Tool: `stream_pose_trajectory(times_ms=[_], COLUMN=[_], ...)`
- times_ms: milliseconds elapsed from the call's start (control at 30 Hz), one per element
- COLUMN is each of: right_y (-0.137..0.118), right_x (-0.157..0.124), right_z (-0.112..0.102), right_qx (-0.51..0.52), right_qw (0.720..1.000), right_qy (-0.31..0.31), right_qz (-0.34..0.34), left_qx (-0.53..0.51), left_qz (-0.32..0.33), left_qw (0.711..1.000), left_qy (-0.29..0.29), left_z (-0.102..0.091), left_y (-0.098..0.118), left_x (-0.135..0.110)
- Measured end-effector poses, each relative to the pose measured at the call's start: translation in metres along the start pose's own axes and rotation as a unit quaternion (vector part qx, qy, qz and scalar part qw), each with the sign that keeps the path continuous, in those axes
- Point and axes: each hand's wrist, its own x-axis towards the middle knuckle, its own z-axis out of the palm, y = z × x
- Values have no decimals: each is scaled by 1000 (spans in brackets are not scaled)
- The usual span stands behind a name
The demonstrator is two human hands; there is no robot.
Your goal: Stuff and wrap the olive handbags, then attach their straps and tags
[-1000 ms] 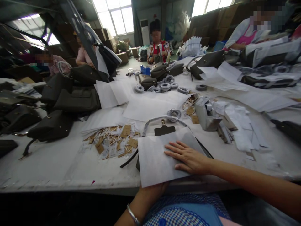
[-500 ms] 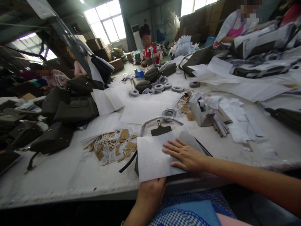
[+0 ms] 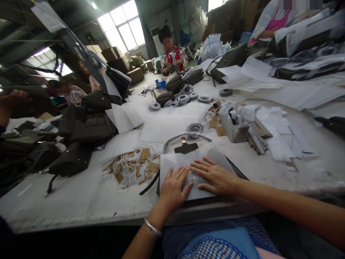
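Just inside table edge, hands on paper.

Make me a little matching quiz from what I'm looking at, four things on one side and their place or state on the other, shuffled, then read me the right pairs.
Things:
1. Left hand
2. Tape dispenser
3. Large heap of tags
4. Right hand

Place or state:
A. On the table, left of the white sheet
B. Flat on the white sheet, no bracelet visible at the wrist
C. Flat on the white sheet, silver bracelet at the wrist
D. Grey, standing beyond the hands and to the right

Pairs: 1-C, 2-D, 3-A, 4-B.
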Motion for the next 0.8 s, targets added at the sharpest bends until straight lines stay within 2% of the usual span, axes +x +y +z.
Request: stream_pose_trajectory(times_ms=[133,500,800], right_y=[1,-7,-1], right_x=[-5,-2,-10], right_z=[-3,-8,1], right_qx=[28,-35,-4], right_qw=[998,994,989], right_qy=[46,40,107], right_qz=[-13,-92,-99], left_qx=[-30,-35,-24], left_qz=[-5,-9,6], left_qw=[1000,999,999], left_qy=[-1,16,40], left_z=[6,7,8], left_y=[-6,-3,-1], left_x=[-8,-8,-12])
